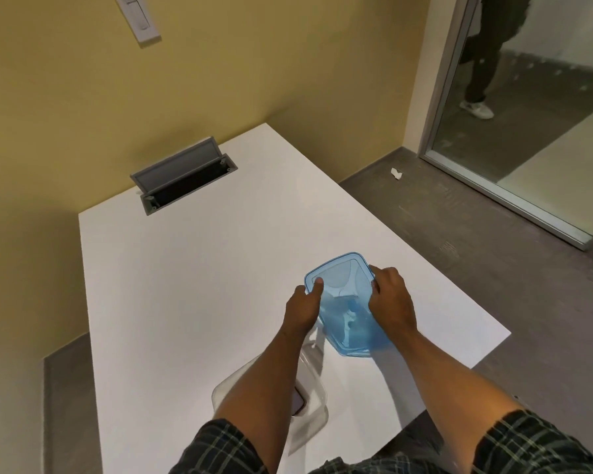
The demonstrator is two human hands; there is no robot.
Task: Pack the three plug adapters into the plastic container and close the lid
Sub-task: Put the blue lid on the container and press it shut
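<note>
Both hands grip the blue lid: left hand (302, 307) on its left edge, right hand (391, 299) on its right. The lid (343, 302), long axis running away from the person, is held above the counter (185, 285); the clear container (314, 401) lies nearer, under the left forearm.

One white table (192, 268) stands in the room, and everything else is counted from it. Set into its far left part is one grey cable box (182, 176) with one raised flap. Above the table's near right part are two bare hands, one left hand (302, 309) and one right hand (391, 299), with one blue translucent lid (343, 302) between them. On the table's near edge sits one clear plastic container (308, 401); how many adapters lie inside cannot be told. On the wall beyond the table hangs one white switch plate (138, 17). On the floor to the table's right lies one white scrap (396, 173). Beyond that, behind one glass partition (528, 131), stands one person (486, 56).
</note>
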